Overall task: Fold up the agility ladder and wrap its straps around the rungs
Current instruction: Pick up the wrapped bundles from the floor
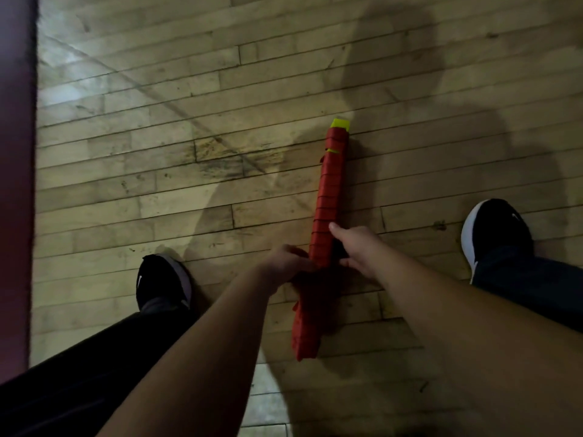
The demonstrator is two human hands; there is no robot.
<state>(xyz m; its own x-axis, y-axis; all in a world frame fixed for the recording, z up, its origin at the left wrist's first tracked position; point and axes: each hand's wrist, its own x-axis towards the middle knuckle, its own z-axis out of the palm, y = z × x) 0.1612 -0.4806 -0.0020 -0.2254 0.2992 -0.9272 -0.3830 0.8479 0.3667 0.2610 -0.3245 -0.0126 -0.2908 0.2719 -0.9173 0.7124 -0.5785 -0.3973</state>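
A: Head view. Left hand first?

B: Left hand (285, 263) is clenched on the agility ladder (329, 190), fingers curled over the bundle's left edge partway along its length. Knuckles face the camera; the fingertips are hidden against the red.

A: Right hand?

B: Right hand (356, 246) grasps the same bundle from the right side, just beside the left hand. One digit lies stretched up along the top of the bundle, and the others curl in lower at its right edge. A dark patch sits between hand and bundle; I cannot tell whether it is shadow or part of the ladder.

A: Condition of the ladder?

B: Folded into one long narrow stack. Red straps (328, 209) are wound crosswise in close turns along nearly its full length. Yellow rungs (340, 123) poke out at the far end, with one small yellow gap showing a little below that. The near end is all red, slightly ragged.

A: Location?

B: On the wooden floor (157, 152), running away from the person and tilted slightly right at the far end. It lies between the left shoe (164, 280) and the right shoe (495, 231), nearer the middle.

A: Arm pose?

B: Both forearms are bare, reaching down and forward, converging on the bundle. The person's shadow falls over the boards around it. A dark red wall (15, 152) borders the floor on the left.
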